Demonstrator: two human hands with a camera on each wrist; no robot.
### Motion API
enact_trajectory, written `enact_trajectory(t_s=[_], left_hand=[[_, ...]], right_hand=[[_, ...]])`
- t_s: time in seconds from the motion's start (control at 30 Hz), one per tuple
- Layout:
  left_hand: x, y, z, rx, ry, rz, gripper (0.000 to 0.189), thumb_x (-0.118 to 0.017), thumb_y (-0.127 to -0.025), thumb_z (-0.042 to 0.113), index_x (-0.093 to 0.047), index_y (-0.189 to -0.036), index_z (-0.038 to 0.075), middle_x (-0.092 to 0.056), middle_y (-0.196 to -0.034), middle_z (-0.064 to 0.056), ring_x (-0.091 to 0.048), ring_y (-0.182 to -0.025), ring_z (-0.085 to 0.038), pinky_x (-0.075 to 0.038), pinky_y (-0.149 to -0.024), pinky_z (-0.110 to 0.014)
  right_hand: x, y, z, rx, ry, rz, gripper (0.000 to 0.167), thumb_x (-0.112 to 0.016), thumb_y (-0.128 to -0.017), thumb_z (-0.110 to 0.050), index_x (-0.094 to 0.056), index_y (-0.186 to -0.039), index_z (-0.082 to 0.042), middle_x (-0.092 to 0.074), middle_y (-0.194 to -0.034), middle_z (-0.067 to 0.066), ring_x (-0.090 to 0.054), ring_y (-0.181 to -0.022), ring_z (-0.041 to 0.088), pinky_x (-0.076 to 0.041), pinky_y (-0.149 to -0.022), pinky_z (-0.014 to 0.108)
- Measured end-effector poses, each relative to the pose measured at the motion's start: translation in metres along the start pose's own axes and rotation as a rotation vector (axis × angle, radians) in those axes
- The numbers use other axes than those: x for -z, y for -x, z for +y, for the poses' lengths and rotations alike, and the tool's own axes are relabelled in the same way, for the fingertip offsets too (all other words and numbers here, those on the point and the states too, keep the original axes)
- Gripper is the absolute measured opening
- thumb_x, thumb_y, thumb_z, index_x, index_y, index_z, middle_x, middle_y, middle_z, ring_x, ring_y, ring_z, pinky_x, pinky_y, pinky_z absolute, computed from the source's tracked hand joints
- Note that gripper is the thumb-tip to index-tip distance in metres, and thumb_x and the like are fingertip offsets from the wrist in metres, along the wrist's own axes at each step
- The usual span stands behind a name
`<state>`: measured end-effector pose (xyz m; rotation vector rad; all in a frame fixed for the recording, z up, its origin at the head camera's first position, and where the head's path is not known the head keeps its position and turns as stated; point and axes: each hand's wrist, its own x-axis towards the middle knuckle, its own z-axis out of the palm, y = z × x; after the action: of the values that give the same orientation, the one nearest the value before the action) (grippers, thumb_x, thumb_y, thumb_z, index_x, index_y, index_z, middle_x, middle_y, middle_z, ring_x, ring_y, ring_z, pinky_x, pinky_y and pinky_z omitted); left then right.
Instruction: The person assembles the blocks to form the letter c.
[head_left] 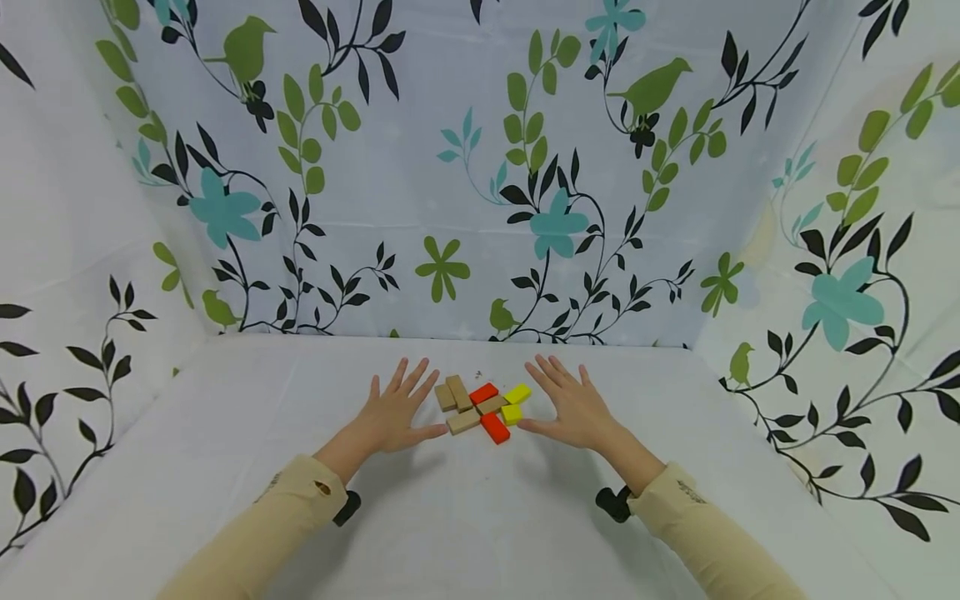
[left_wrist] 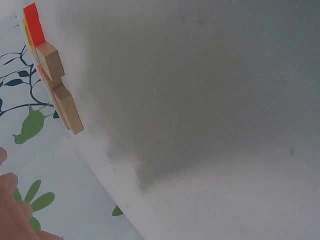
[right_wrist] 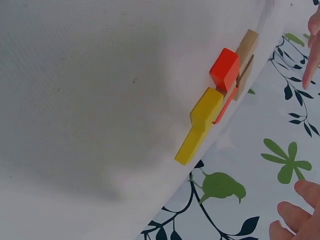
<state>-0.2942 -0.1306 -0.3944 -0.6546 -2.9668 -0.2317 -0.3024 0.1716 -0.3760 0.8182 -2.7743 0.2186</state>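
Note:
A loose cluster of small blocks lies flat on the white table between the two hands. In the head view it holds several plain wooden blocks (head_left: 463, 422), a red block (head_left: 495, 428) at the front and another red block (head_left: 483, 393) behind. On its right side are two yellow blocks, one yellow block (head_left: 518, 394) farther back than the other yellow block (head_left: 512, 414). My left hand (head_left: 393, 418) is spread just left of the wooden blocks, fingers straight and apart from them. To the right of the yellow blocks, my right hand (head_left: 576, 410) is likewise spread and holds nothing.
The white table (head_left: 480, 525) meets a patterned cloth backdrop (head_left: 420, 200) at its far edge, with similar cloth on both sides. Black straps (head_left: 615, 504) sit at the wrists below tan sleeves (head_left: 720, 533). Both hands cast shadows on the table.

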Motion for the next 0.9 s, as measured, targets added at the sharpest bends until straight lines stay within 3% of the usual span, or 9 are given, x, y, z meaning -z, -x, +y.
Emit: enact_trajectory(t_s=[0.3,0.57,0.9], left_hand=[[-0.006,-0.007,0.002,0.02,-0.003,-0.017,0.085,-0.049,-0.083,0.061,-0.019,-0.147,0.015,-0.006,-0.153,-0.008,0.003,-0.137,-0.036,-0.004,-0.097,-0.068],[-0.016,-0.016,0.002,-0.009,-0.009,-0.034,0.084,-0.048,-0.085,0.06,-0.019,-0.147,0.012,-0.008,-0.153,-0.01,-0.004,-0.137,-0.036,-0.008,-0.097,-0.068],[-0.026,-0.026,0.016,0.014,0.005,-0.098,0.085,-0.046,-0.083,0.064,-0.021,-0.146,0.011,-0.007,-0.153,-0.007,-0.002,-0.138,-0.033,-0.009,-0.099,-0.066]], right_hand=[[-0.004,-0.003,-0.003,-0.001,-0.024,-0.002,0.086,-0.055,-0.078,-0.061,-0.028,-0.144,-0.013,-0.023,-0.149,0.011,-0.017,-0.136,0.03,-0.008,-0.102,0.061],[-0.01,-0.004,-0.003,-0.019,-0.037,-0.02,0.085,-0.055,-0.079,-0.06,-0.027,-0.145,-0.014,-0.022,-0.149,0.01,-0.016,-0.137,0.03,-0.007,-0.103,0.06],[-0.014,-0.005,-0.002,-0.04,-0.039,-0.035,0.085,-0.055,-0.079,-0.06,-0.027,-0.145,-0.013,-0.024,-0.149,0.011,-0.017,-0.136,0.03,-0.01,-0.103,0.061]])
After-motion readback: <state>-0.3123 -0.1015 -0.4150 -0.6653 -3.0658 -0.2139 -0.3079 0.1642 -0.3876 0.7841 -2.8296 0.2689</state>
